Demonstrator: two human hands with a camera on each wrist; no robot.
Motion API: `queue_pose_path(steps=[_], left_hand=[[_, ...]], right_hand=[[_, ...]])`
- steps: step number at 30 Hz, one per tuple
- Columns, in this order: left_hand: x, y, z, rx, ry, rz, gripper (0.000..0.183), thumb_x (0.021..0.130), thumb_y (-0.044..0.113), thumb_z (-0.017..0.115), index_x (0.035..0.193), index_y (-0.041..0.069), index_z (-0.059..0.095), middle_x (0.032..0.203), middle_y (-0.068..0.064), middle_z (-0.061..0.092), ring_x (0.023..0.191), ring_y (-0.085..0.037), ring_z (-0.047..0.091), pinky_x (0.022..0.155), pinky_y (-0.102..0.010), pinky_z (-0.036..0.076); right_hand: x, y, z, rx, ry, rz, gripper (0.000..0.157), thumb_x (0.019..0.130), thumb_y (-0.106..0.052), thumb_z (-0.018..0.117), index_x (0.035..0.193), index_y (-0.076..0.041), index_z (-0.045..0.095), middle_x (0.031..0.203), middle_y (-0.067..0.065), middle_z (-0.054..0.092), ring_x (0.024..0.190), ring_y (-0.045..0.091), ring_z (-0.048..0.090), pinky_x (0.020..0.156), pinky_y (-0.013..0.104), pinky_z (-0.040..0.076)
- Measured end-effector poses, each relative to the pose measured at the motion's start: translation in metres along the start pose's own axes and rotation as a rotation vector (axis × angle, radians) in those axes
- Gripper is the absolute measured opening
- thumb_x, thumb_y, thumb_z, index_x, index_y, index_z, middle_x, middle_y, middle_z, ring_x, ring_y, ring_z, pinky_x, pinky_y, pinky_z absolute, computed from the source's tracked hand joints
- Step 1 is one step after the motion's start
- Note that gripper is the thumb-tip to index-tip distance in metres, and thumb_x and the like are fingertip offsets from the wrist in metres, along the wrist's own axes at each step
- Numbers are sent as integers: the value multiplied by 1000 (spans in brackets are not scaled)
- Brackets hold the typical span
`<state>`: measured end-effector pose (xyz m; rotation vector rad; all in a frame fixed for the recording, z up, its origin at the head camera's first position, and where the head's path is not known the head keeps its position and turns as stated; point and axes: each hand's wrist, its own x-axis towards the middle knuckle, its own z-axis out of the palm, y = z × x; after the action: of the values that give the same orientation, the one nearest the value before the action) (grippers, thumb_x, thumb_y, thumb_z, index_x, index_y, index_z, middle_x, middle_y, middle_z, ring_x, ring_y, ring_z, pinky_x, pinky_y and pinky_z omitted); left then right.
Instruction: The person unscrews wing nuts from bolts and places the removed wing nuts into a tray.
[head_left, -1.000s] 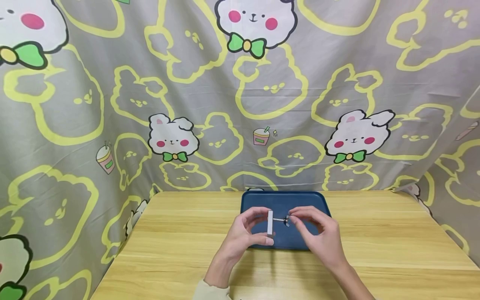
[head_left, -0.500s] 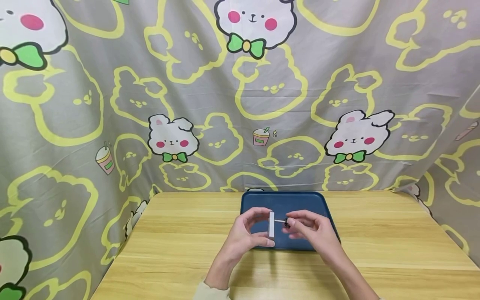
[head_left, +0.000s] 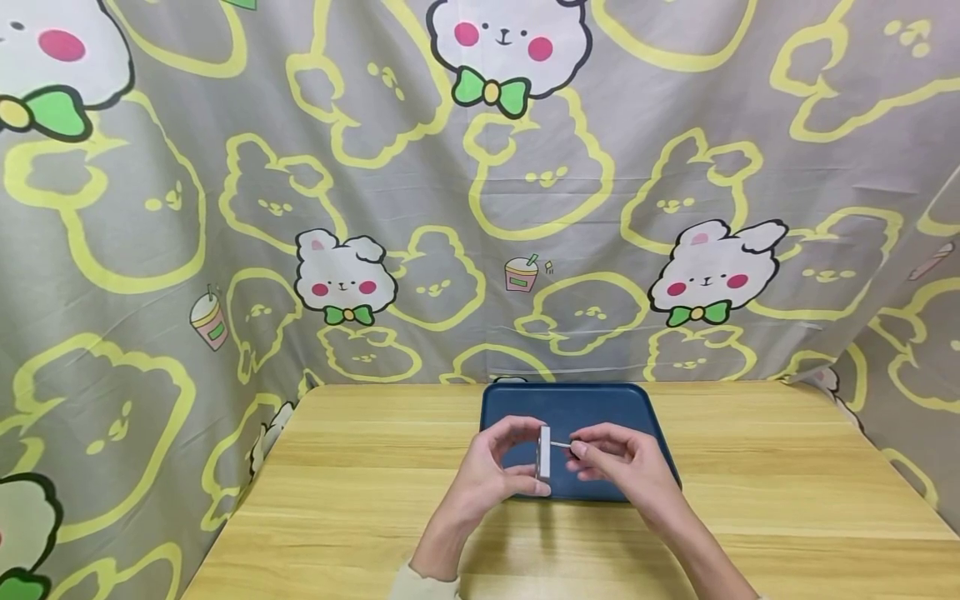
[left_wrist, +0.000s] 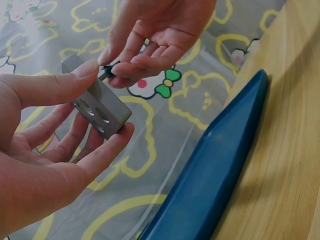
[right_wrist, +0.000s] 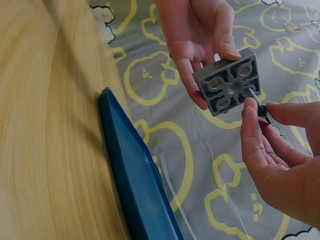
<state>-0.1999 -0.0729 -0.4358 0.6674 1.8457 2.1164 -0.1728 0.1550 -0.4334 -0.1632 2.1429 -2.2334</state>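
Observation:
My left hand [head_left: 487, 460] grips a square grey metal plate [head_left: 545, 452] by opposite edges, between thumb and fingers, above the tray. Round holes [left_wrist: 102, 114] show on one face in the left wrist view; the other face has ribbed recesses in the right wrist view. From that ribbed face, off its centre, a thin threaded bolt [right_wrist: 252, 93] sticks out. Thumb and fingertips of my right hand [head_left: 630, 457] pinch the bolt's black, wing-like end [right_wrist: 263, 111], which they partly cover.
A blue tray [head_left: 577, 402] lies on the wooden table [head_left: 375, 467] under the hands, near the back edge. Grey cloth [head_left: 435, 192] with yellow outlines and white cartoon animals hangs behind and at both sides.
My right thumb and fingers have closed around the bolt's black winged end, which earlier stood more exposed. The left hand and plate have shifted only slightly right.

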Motion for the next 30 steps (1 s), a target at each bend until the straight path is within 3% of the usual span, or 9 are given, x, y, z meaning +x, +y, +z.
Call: queue_pose_path(steps=[9, 15, 19, 22, 27, 30], left_hand=[[1, 0, 1, 6, 9, 0, 65, 72, -17, 82, 130, 4, 64, 130, -15, 63, 124, -26, 55, 95, -43, 59], [1, 0, 0, -8, 4, -9, 64, 73, -14, 83, 131, 4, 64, 133, -19, 61, 125, -27, 55, 95, -44, 59], [1, 0, -1, -13, 7, -17, 63, 75, -13, 83, 131, 5, 64, 133, -17, 61, 126, -28, 55, 95, -43, 58], [0, -1, -1, -25, 6, -19, 63, 76, -14, 82, 133, 4, 63, 135, -18, 60, 127, -28, 55, 96, -43, 58], [0, -2, -4, -49, -5, -18, 64, 76, -14, 81, 134, 3, 61, 137, -18, 59, 129, -28, 54, 97, -44, 58], [1, -3, -5, -68, -7, -20, 64, 76, -13, 82, 135, 1, 60, 137, -15, 59, 130, -30, 53, 97, -41, 57]], right_hand=[[0, 1, -2, -32, -5, -59, 31, 95, -13, 74, 116, 8, 68, 105, 28, 72, 91, 31, 75, 80, 39, 63], [-2, 3, -1, -151, 24, -201, 22, 94, -10, 75, 111, 3, 72, 102, 21, 74, 89, 24, 76, 77, 34, 64], [-3, 7, 2, -259, 73, -343, 15, 92, -8, 78, 106, -7, 75, 99, 8, 75, 88, 17, 75, 77, 28, 63], [-2, 11, 5, -350, 100, -482, 19, 89, -2, 78, 105, -12, 76, 98, 2, 75, 87, 13, 74, 76, 26, 62], [2, 14, 5, -480, 118, -744, 35, 79, 13, 81, 104, -11, 77, 101, 1, 75, 88, 12, 72, 75, 21, 61], [4, 14, 5, -515, 130, -898, 23, 84, 5, 82, 103, -9, 79, 104, 2, 74, 91, 14, 72, 79, 17, 58]])
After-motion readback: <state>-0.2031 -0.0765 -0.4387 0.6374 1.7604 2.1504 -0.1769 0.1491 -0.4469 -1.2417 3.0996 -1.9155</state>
